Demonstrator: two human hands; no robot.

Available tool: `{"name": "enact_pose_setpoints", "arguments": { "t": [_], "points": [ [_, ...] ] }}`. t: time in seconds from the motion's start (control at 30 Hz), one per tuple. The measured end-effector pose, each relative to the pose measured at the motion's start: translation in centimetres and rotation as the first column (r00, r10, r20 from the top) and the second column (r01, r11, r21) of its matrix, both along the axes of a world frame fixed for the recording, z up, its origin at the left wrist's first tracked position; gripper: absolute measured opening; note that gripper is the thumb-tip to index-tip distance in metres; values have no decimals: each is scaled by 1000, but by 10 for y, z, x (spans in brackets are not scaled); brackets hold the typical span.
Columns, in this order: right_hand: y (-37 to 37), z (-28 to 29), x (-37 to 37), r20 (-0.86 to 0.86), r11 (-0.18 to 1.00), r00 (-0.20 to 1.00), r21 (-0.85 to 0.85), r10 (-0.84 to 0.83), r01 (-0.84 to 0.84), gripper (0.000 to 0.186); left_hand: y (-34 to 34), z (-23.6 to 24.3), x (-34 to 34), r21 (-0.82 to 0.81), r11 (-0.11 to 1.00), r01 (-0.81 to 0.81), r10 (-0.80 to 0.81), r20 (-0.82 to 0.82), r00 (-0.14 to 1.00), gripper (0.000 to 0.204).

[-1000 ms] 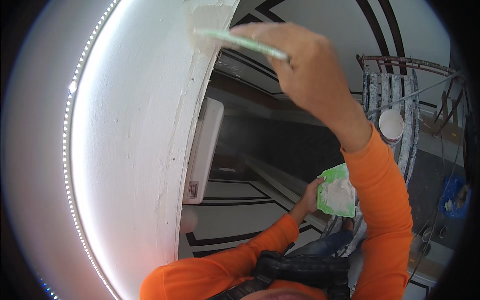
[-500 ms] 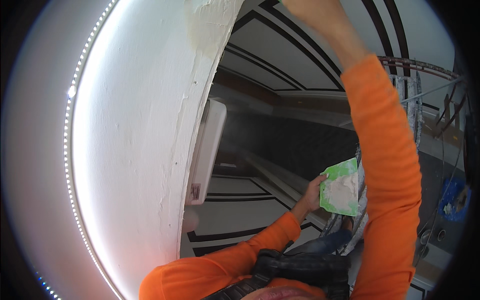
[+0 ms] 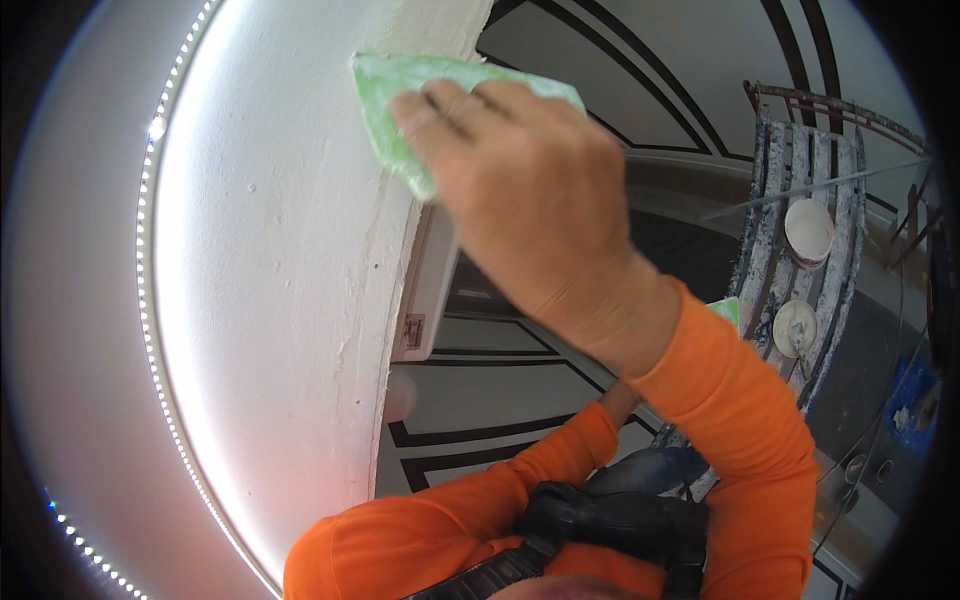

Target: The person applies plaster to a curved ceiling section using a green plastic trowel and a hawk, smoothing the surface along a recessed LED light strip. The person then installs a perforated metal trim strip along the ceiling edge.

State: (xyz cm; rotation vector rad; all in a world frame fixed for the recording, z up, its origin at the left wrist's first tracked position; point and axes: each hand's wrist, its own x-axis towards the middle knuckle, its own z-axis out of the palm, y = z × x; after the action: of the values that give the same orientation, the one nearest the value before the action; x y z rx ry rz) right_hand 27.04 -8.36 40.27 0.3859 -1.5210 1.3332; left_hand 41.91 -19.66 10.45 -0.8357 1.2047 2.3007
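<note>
My right hand (image 3: 540, 200) is closed on a green plastic putty spreader (image 3: 380, 105), its fingers laid along the blade. The spreader is against the white plastered surface (image 3: 300, 260), close to that surface's rough right edge. Lower down, my left hand (image 3: 622, 400) is mostly hidden behind my right forearm. Only a corner of the second green putty spreader (image 3: 728, 310) shows past my right sleeve; the half-second-old view shows my left hand gripping it, with pale putty on its face.
A putty-spattered slatted platform (image 3: 760, 215) stands below on the right, carrying a white tub (image 3: 809, 230) and a second round container (image 3: 795, 328). A white wall unit (image 3: 428, 290) sits beside the plastered edge. An LED strip (image 3: 143, 260) curves along the left.
My right hand has come down and left from the top edge, bringing its spreader into view on the plaster. My right forearm now covers most of my left hand and its spreader.
</note>
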Motion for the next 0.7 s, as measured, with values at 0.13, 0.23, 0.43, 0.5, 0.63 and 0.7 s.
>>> {"name": "enact_pose_setpoints", "arguments": {
  "t": [0.13,0.23,0.43,0.5,0.63,0.7],
  "points": [
    [-21,-6,50,47,994,994,-43,-96,99,28,7,-4,-4,135,988,70,-72,14,997,54],
    [-18,-18,68,4,992,1000,-127,5,-5,30,13,-7,-1,187,975,118,-124,20,992,53],
    [66,-9,-14,259,992,958,-68,125,-111,8,29,-3,7,270,946,182,-195,25,980,53],
    [76,7,-30,221,991,967,14,129,-136,16,35,4,5,256,945,202,-215,23,976,53],
    [37,11,-1,116,990,993,140,16,-32,7,30,21,16,173,979,104,-99,-37,994,51],
    [19,9,42,6,999,1000,29,15,-16,10,21,22,21,168,981,98,-96,-20,995,51]
  ]
}}
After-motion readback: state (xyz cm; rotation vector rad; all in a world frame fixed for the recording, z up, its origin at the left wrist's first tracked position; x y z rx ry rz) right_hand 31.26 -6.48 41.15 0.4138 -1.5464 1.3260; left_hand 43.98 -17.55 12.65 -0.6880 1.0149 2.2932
